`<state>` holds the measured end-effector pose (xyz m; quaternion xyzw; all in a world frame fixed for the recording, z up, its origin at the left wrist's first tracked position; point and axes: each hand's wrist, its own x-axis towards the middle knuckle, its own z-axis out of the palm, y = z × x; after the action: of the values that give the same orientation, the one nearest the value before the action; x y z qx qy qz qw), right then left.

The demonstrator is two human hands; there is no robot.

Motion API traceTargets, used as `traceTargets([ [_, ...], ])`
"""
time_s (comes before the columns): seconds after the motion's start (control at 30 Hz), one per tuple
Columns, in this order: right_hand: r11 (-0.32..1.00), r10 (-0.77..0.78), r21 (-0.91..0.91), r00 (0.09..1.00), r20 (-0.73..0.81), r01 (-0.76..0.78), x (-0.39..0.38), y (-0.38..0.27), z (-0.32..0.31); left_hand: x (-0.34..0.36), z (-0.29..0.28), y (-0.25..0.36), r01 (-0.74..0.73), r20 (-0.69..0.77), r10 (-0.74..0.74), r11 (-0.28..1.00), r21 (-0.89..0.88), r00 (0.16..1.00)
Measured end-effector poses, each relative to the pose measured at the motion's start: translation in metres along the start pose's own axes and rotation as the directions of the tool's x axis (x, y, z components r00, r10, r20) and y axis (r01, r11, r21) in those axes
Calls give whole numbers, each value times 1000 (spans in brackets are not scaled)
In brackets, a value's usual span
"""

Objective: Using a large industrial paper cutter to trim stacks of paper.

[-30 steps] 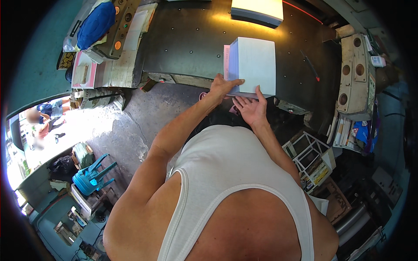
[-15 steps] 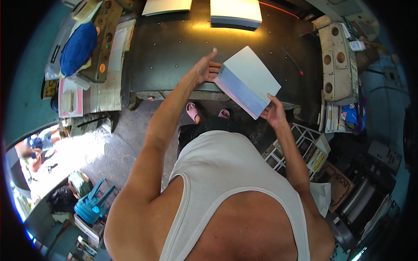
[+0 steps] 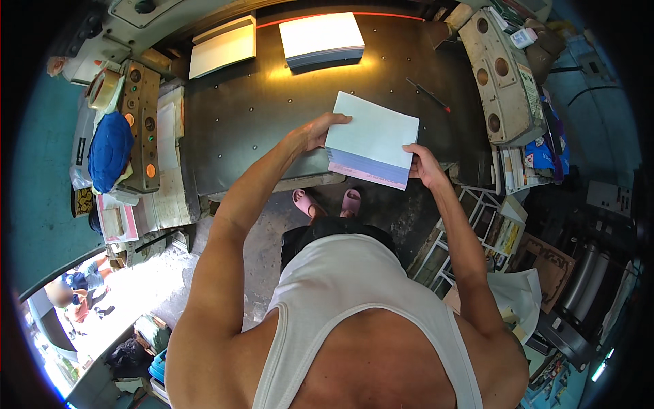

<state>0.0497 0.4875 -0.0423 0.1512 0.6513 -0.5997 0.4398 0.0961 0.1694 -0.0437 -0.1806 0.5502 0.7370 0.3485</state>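
Between my two hands is a stack of paper [image 3: 373, 129], white on top, with fanned blue and pink edges on the side toward me. My left hand [image 3: 319, 131] grips its left side, thumb on the top sheet and fingers hidden beneath. At the right side, my right hand [image 3: 424, 163] is closed on the near corner, thumb uppermost. The stack is held over the front edge of a dark metal table [image 3: 231, 129]. Farther back on that table lie a thick white paper stack [image 3: 321, 37] and a second, cream-coloured stack [image 3: 223, 51].
A pen [image 3: 428, 94] lies on the table's right half. Control panels flank the table: one with buttons [image 3: 141, 129] beside a blue bundle [image 3: 111, 151], one with round holes [image 3: 502, 68]. A white wire rack [image 3: 470, 211] stands at the right. Another person [image 3: 71, 296] is outside, far left.
My left hand has gone from open beside the paper stack to gripping its left side. The stack has turned nearly level. The whole view has shifted.
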Motion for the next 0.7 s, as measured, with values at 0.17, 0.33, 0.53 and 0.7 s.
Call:
traceTargets([
  [0.17, 985, -135, 95, 985, -107, 145, 13, -27, 37, 3, 14, 17, -64, -232, 103, 983, 171, 967],
  [0.33, 853, -510, 49, 850, -130, 520, 14, -60, 53, -26, 14, 46, -393, -329, 527, 831, 394, 784],
  [0.53, 509, -859, -139, 512, -17, 850, 2, -76, 64, -65, 13, 37, -670, -325, 741, 670, 318, 587],
  [0.7, 463, -877, -226, 480, 21, 857, 25, -35, 60, -46, 0, 1, -638, -310, 719, 695, 331, 622],
])
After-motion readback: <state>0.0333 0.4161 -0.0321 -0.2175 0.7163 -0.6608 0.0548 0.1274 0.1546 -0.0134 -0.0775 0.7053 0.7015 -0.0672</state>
